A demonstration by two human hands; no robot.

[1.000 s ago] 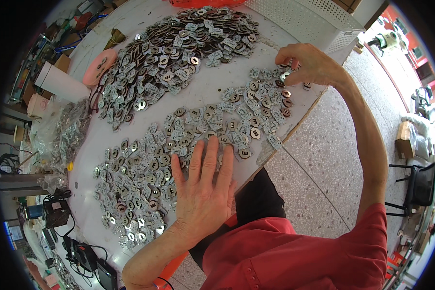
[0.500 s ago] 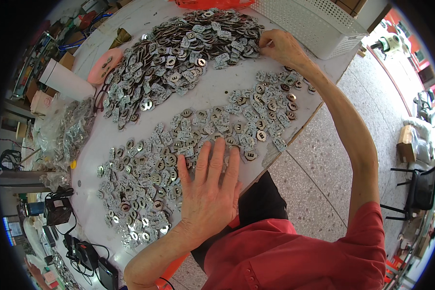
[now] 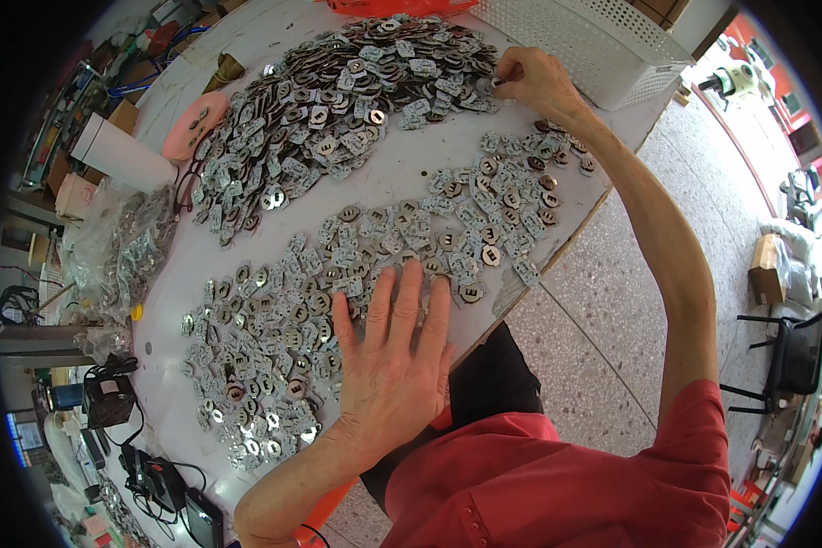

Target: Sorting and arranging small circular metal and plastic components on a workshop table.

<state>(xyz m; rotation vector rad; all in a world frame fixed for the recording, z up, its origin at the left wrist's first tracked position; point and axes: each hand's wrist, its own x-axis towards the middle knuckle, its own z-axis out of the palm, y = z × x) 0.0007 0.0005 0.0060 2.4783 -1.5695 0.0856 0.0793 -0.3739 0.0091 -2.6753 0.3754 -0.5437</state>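
Observation:
A wide band of small flat metal parts (image 3: pixel 292 310), silvery with dark slots in many, is spread over the near part of the table. My left hand (image 3: pixel 391 365) lies flat with fingers apart, its fingertips resting on the near edge of that band. Farther off, a dense heap of the same kind of parts (image 3: pixel 338 110) is piled up. At the heap's right end my right hand (image 3: pixel 534 84) is closed in a pinch, thumb against curled fingers. A small bright bit shows at its fingertips, too little to make out.
A white perforated basket (image 3: pixel 603 59) stands at the far right corner beside a red plastic item (image 3: pixel 397 7). Along the left are a pink dish (image 3: pixel 192 123), a white cylinder (image 3: pixel 123 153), clear plastic bags (image 3: pixel 123 247) and black cabled devices (image 3: pixel 160 479). The table's edge (image 3: pixel 571 242) runs along the right.
My right hand has shifted slightly up, and a bright bit now shows at its fingertips. The left hand stays flat in nearly the same place.

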